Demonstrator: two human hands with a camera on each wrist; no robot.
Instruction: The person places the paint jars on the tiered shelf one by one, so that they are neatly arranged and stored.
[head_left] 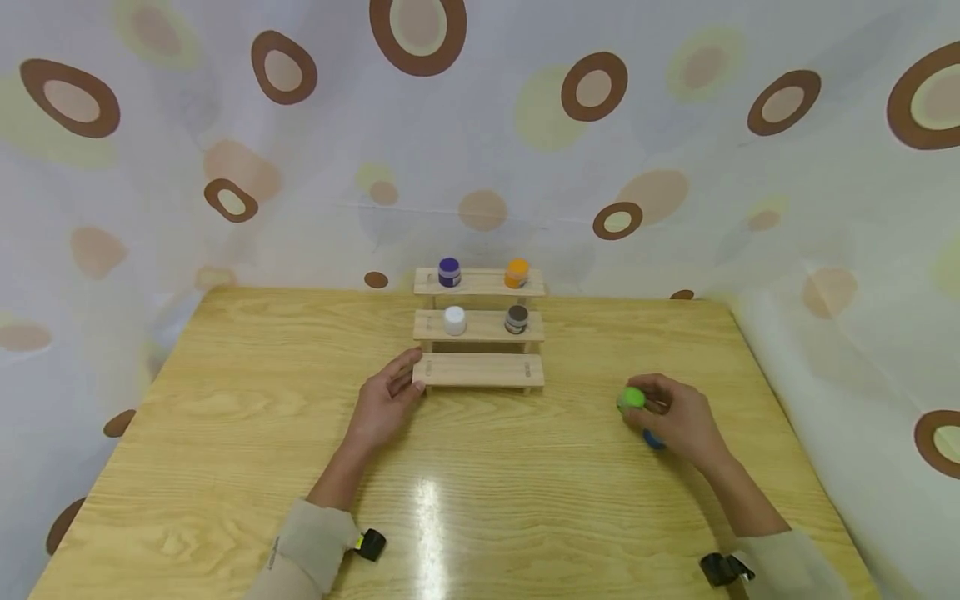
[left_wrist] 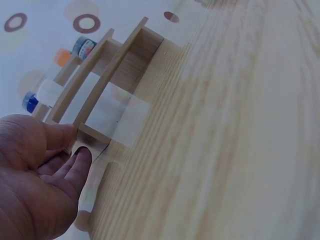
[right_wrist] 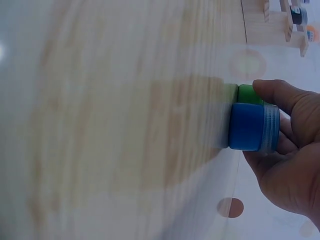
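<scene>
A three-step wooden rack (head_left: 478, 370) stands near the back of the table. At its left end my left hand (head_left: 386, 400) holds the lowest step, thumb at the front corner and fingers behind. To the right, my right hand (head_left: 678, 417) grips a small paint jar with a green lid (head_left: 633, 397) between thumb and fingers. A blue paint jar (right_wrist: 247, 126) stands beside the green one, under the hand, and is partly hidden in the head view. Purple (head_left: 449, 272) and orange (head_left: 517, 273) jars stand on the top step, white (head_left: 454, 320) and black (head_left: 517, 319) ones on the middle step.
The wooden table (head_left: 480, 483) ends at a white patterned cloth (head_left: 480, 150) that hangs behind and along the right side. Rack and cloth are close together at the back.
</scene>
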